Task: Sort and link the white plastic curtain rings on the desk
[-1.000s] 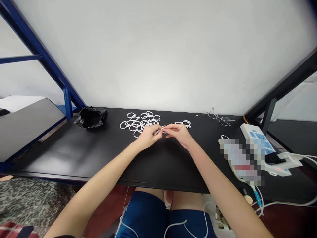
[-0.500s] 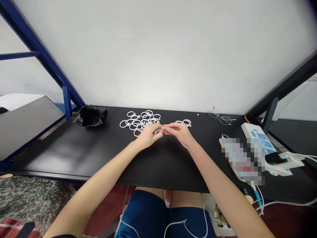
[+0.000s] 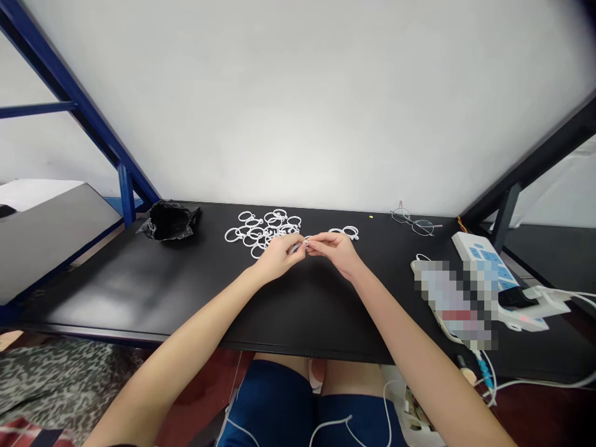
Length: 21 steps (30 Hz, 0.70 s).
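Fingertips nearly meeting, my left hand and my right hand pinch one small white ring between them over the black table. Fingers cover most of that ring, so its clasp cannot be made out. Behind and left of my left hand lies a loose pile of white plastic rings, each with a small knob or clasp. Just beyond my right hand rest a few more white rings, partly hidden by it.
A crumpled black plastic bag stands open at the far left. Eyeglasses lie at the back right. A pixelated phone and a white power strip with cables occupy the right side. The table meets a pale wall.
Both hands keep almost the same pose around the ring, with only a slight shift of the fingers. The whole view has tilted a little; the piles look unchanged.
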Motion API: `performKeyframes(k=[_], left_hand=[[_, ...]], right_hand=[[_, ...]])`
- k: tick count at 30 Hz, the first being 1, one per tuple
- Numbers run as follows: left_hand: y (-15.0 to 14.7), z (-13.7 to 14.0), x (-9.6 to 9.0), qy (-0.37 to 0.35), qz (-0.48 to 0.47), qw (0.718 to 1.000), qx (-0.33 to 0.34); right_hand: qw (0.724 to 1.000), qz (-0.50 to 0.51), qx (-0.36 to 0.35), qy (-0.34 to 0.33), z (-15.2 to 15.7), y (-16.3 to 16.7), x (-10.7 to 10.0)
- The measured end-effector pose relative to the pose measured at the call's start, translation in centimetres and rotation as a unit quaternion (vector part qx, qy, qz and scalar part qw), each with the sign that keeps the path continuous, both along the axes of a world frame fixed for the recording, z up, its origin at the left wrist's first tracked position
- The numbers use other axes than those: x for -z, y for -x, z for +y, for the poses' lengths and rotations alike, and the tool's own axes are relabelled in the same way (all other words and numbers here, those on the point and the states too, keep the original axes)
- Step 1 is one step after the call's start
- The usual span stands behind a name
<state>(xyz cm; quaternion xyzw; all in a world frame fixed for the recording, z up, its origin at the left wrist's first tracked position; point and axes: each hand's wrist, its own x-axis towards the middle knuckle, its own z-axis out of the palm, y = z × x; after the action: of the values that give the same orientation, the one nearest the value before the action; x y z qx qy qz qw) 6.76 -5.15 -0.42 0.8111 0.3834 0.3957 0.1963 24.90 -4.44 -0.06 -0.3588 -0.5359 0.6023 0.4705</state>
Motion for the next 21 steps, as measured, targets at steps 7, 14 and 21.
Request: performKeyframes(k=[7, 14, 21], left_hand=[[0.09, 0.15, 0.36, 0.049, -0.012, 0.999, -0.001], [0.02, 0.05, 0.06, 0.044, 0.003, 0.999, 0.005], [-0.03, 0.32, 0.4, 0.039, 0.026, 0.999, -0.006]], right_hand=[[1.0, -0.006, 0.001, -0.008, -0.13, 0.27, 0.04], [0.999, -0.014, 0.03, -0.022, 0.08, 0.53, 0.49], [0.993, -0.085, 0.044, -0.067, 0.31, 0.33, 0.79]])
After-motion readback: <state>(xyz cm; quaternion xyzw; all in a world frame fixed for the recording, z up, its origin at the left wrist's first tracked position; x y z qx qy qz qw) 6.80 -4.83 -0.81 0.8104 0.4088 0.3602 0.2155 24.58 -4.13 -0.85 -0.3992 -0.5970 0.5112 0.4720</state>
